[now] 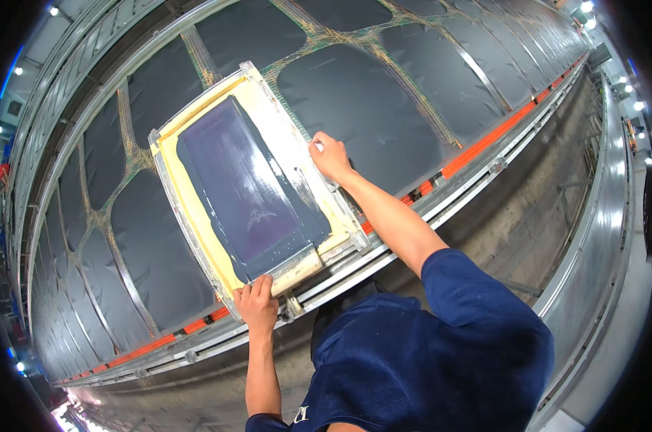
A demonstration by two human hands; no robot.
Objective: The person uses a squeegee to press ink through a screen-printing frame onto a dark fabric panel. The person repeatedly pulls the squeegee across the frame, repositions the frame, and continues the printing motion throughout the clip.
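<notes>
A screen printing frame (302,155) lies flat across the long dark table in front of me. Its mesh (232,173) shows a dark, glossy rectangle inside a pale yellow border, with dark ink smeared along the edges. At the frame's near end rests a squeegee (297,272) with a cream-coloured bar. My left hand (256,306) curls its fingers over the frame's near left corner, beside the squeegee's left end. Farther up, my right hand (331,157) is closed at the right side rail of the frame. Its fingertips are partly hidden.
Dark fabric panels (362,93) with green and gold line patterns cover the table. A metal rail (441,209) and orange strip (477,149) run along its near edge. Another long metal table edge (603,223) stands to the right, across a floor gap.
</notes>
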